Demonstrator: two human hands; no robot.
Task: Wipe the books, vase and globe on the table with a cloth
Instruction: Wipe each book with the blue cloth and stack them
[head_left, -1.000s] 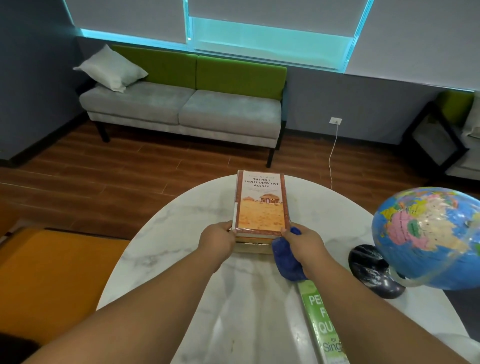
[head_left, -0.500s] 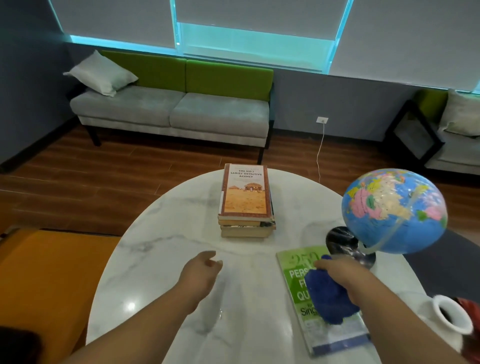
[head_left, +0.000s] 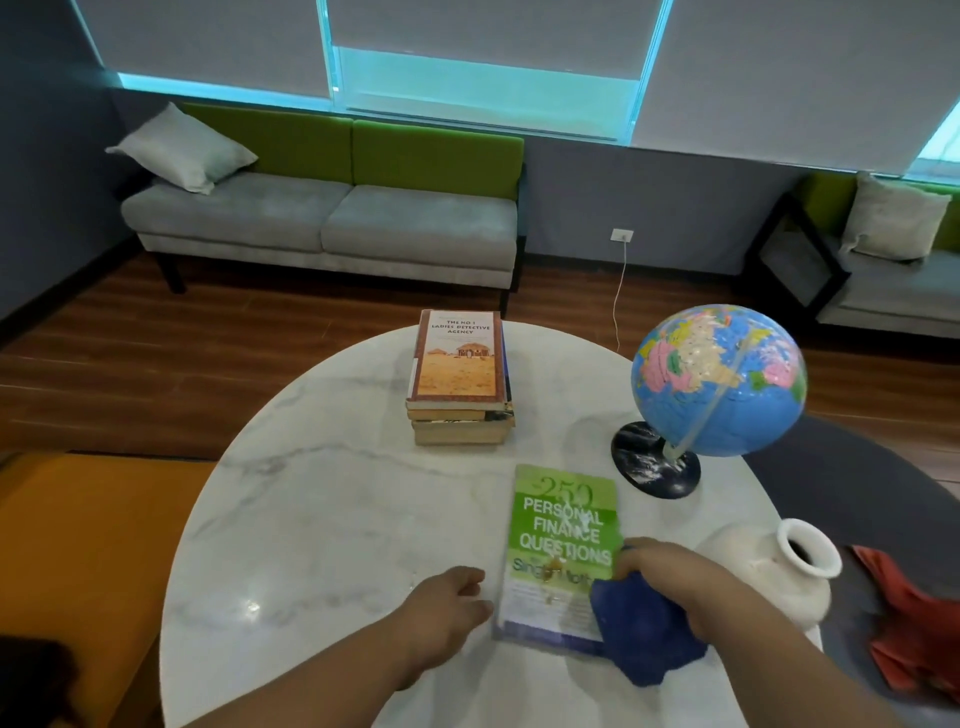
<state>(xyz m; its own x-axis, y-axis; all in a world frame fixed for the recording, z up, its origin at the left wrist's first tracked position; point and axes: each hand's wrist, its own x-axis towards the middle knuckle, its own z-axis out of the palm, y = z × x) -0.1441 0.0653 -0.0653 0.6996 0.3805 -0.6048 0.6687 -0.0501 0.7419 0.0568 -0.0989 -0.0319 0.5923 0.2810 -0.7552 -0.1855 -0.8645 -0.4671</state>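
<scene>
Head view: right hand holds the cloth on the green book.
The right grip is clamped on the cloth, which covers the green book's near right corner. The book's long axis runs away from the person, so the wipe likely goes straight ahead. The left hand, fingers loosely apart and holding nothing, is just beside the book's left edge on the tabletop. Beyond the book is the stack, far right the globe, and close right the vase.
</scene>
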